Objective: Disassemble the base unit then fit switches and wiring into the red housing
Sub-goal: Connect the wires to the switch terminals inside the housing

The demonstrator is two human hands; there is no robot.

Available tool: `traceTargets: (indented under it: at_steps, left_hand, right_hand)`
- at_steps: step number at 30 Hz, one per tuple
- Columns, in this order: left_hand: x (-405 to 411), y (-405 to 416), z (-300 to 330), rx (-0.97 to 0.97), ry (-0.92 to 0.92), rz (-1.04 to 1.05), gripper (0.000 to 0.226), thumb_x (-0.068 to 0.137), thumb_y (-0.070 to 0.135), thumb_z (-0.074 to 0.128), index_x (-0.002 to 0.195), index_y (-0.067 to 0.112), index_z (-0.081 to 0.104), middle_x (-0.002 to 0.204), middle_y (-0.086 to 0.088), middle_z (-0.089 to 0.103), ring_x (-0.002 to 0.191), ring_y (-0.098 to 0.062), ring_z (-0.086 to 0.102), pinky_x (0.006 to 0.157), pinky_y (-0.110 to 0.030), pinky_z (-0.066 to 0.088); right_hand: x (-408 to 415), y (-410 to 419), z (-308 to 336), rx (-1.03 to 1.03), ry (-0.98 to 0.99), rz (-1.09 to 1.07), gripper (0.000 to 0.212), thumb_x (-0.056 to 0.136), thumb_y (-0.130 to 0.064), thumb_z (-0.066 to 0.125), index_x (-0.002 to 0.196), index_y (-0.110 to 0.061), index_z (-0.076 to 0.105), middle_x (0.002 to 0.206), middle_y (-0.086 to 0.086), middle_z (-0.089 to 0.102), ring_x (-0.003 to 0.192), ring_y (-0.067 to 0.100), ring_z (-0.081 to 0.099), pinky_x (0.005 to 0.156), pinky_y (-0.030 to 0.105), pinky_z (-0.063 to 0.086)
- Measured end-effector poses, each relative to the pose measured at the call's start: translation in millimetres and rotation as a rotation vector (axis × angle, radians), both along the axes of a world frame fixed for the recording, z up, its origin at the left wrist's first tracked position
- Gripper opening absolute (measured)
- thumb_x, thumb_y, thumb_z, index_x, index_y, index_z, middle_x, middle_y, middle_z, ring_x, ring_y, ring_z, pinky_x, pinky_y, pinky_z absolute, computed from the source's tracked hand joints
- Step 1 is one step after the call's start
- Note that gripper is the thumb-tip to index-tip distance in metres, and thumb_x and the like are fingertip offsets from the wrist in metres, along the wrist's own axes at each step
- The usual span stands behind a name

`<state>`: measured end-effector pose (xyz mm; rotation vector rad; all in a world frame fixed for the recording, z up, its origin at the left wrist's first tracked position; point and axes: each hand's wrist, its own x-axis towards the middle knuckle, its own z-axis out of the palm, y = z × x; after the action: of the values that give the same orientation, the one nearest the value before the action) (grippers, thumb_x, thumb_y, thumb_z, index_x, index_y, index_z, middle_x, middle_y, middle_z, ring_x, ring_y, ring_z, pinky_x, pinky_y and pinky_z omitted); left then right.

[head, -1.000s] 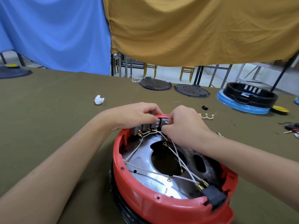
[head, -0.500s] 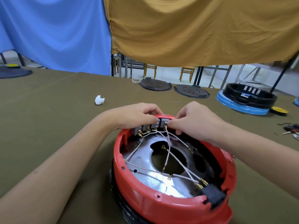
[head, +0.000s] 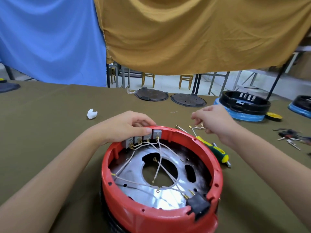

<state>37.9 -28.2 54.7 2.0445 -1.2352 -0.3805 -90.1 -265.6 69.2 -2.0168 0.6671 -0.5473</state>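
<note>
The red housing (head: 151, 214) stands upside down in front of me, with a shiny metal plate (head: 134, 170) inside. A row of grey switches (head: 144, 137) sits at its far rim, and white wires (head: 159, 163) run from them across the plate to a black socket (head: 197, 206). My left hand (head: 127, 126) grips the switch row, thumb on the switches and fingers over the rim. My right hand (head: 213, 120) is beyond the housing, fingers curled over a short wire with gold terminals (head: 196, 127). Whether it holds that wire is unclear.
A green and yellow screwdriver (head: 213, 148) lies right of the housing. Farther back are two dark round lids (head: 151, 94), a black ring on a blue base (head: 244, 105), a white scrap (head: 91, 113) and loose parts (head: 291, 137) at the right.
My right hand has left the switches and wires in the housing and moved right and away to the short wire on the table. The left hand has stayed on the switch row.
</note>
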Motion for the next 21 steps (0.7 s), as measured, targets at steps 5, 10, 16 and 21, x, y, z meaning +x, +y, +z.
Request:
traceTargets:
  at_steps: [5, 10, 16, 21]
  left_hand:
    - [5, 2, -3, -0.05, 0.089, 0.038, 0.025, 0.093, 0.015, 0.067, 0.112, 0.032, 0.07, 0.113, 0.012, 0.072, 0.106, -0.002, 0.066, 0.104, -0.032, 0.047]
    - [8, -4, -9, -0.089, 0.113, 0.035, 0.026, 0.093, 0.009, 0.067, 0.112, 0.025, 0.071, 0.11, 0.008, 0.074, 0.105, -0.007, 0.068, 0.098, -0.026, 0.049]
    - [11, -12, -18, -0.268, 0.205, 0.119, 0.033, 0.07, 0.03, 0.077, 0.101, 0.017, 0.075, 0.099, -0.001, 0.077, 0.097, -0.016, 0.073, 0.09, -0.025, 0.053]
    - [8, -17, -20, -0.282, 0.208, 0.137, 0.02, 0.08, 0.011, 0.076, 0.1, 0.012, 0.074, 0.095, -0.003, 0.078, 0.089, -0.012, 0.073, 0.077, -0.011, 0.052]
  right_hand:
    - [12, -35, -40, 0.036, -0.035, -0.191, 0.013, 0.081, -0.013, 0.062, 0.074, -0.007, 0.072, 0.083, 0.015, 0.071, 0.069, 0.021, 0.052, 0.062, 0.036, 0.047]
    - [11, -60, -53, -0.118, 0.048, -0.218, 0.009, 0.082, -0.019, 0.067, 0.075, -0.021, 0.072, 0.085, -0.001, 0.071, 0.078, 0.015, 0.06, 0.063, 0.029, 0.044]
    - [-2, -68, -52, -0.272, 0.274, -0.014, 0.02, 0.076, -0.039, 0.081, 0.076, -0.021, 0.071, 0.08, -0.004, 0.07, 0.075, 0.009, 0.063, 0.056, 0.024, 0.044]
    - [-4, -52, -46, -0.331, 0.303, 0.088, 0.051, 0.058, -0.065, 0.081, 0.082, -0.022, 0.067, 0.083, -0.008, 0.068, 0.078, 0.009, 0.063, 0.06, 0.026, 0.047]
